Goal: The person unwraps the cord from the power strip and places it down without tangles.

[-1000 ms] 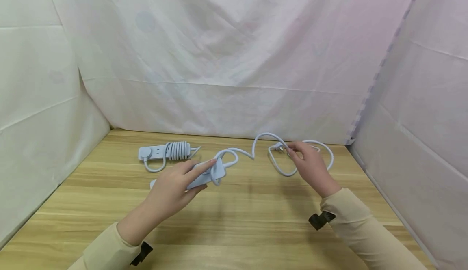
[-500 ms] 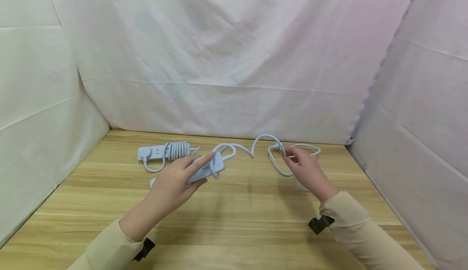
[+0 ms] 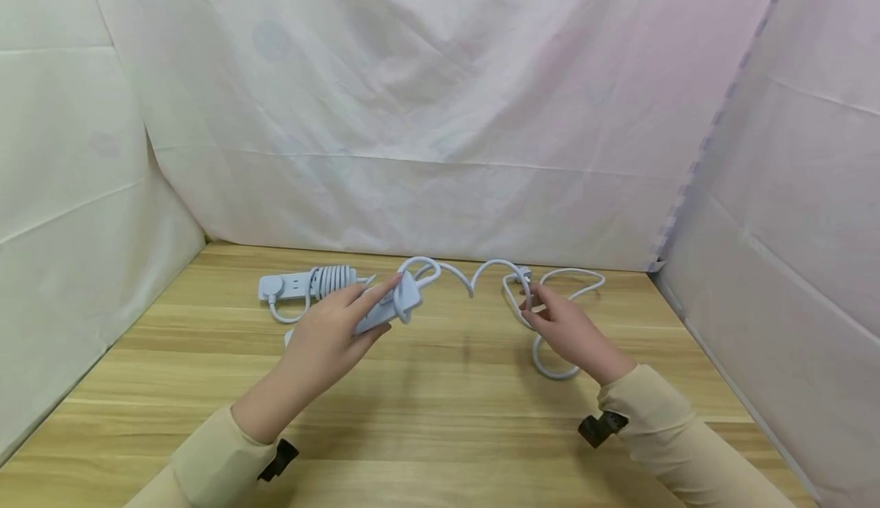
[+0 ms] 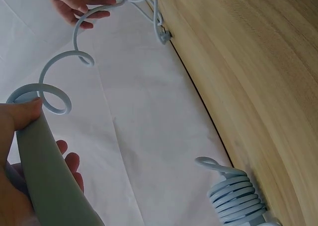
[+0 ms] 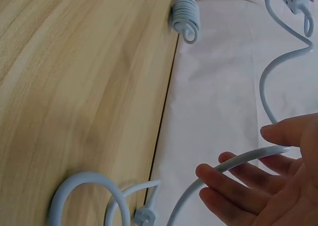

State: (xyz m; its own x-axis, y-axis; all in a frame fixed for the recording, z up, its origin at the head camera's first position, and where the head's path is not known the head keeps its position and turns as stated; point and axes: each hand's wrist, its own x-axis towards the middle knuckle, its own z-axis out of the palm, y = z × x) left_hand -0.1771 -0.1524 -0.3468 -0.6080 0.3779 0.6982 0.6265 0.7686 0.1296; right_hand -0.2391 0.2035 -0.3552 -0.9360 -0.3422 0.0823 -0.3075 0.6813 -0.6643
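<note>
White cloth hangs [image 3: 440,111] round the wooden table [image 3: 440,424]. Over it, the left hand [image 3: 323,336] grips a power strip [image 3: 378,314]; its cord [image 3: 500,262] arcs across to the right hand [image 3: 574,332], lying over loosely spread fingers. Whether the plug [image 5: 144,216] touches the wood, I can't quite tell. Beyond the left hand lies another strip [image 3: 296,286], cord-wound.

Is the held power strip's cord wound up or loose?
Mostly loose: the cord loops around one end of the power strip, then runs to the right hand, with slack loops beyond.
</note>
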